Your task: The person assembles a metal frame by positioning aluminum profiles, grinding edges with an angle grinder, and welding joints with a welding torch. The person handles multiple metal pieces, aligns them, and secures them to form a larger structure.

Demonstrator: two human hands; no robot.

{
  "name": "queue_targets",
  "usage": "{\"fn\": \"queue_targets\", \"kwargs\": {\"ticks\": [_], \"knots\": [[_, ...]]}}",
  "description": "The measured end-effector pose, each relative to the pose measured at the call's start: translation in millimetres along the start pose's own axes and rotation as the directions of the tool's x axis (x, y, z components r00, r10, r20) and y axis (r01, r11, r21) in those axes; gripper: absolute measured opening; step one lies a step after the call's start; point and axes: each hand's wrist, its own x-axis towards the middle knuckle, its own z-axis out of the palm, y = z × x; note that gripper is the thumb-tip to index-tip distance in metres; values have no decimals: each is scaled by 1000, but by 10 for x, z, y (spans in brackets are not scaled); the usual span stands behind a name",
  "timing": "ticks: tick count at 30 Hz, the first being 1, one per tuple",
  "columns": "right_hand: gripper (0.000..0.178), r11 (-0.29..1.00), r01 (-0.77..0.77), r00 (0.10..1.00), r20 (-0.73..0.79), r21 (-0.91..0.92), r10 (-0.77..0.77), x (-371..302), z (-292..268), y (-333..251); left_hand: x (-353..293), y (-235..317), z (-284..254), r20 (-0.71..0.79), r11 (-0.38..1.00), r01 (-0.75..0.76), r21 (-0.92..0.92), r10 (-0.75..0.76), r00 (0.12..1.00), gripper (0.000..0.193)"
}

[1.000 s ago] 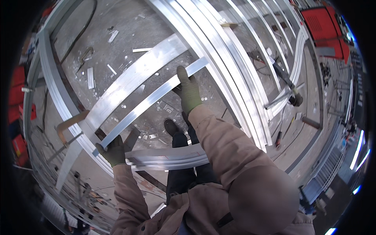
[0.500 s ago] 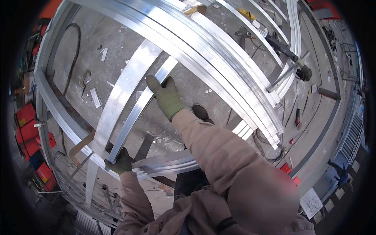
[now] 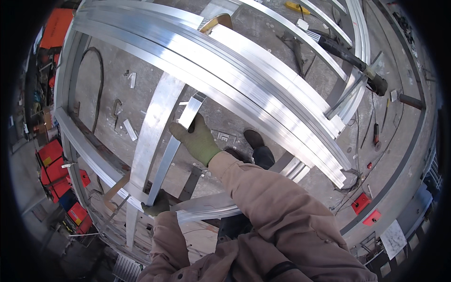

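A straight aluminium channel bar (image 3: 165,159) slants across the frame in front of me, its far end showing a hollow, open profile. My right hand (image 3: 199,141), in a green work glove, is closed around the bar close to that far end. At the near end, my left hand (image 3: 159,203), gloved too, is closed on the bar beside the frame's side rail (image 3: 96,160); some of its fingers are hidden. A wide flat aluminium strip (image 3: 155,117) runs along the bar's left side, apart from it along most of its length.
Long stacked aluminium profiles (image 3: 225,80) cross ahead of the bar. A clamp (image 3: 117,190) grips the side rail left of my left hand. A black-handled clamp-like tool (image 3: 345,56) lies over rails at the far right. Cables and metal offcuts (image 3: 130,129) lie on the floor.
The bar's far end has come back toward me, away from the stacked profiles, with my right hand still on it. My left hand stays at the near end. The whole view has shifted.
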Motion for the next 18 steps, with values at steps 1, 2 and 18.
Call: {"fn": "queue_targets", "kwargs": {"ticks": [1,2,18], "knots": [[101,1000,16,1000,14,22,-17,15,-22,-1,10,-7,-25,34,997,-16,70,13,999,80],[101,1000,10,1000,10,18,-10,32,-42,0,14,-22,16,0,998,-1,64,1,1000,81],[87,990,106,994,-16,92,-105,-309,410,-573,-447,198,255,161,986,112,-126,-91,983,73]]}}
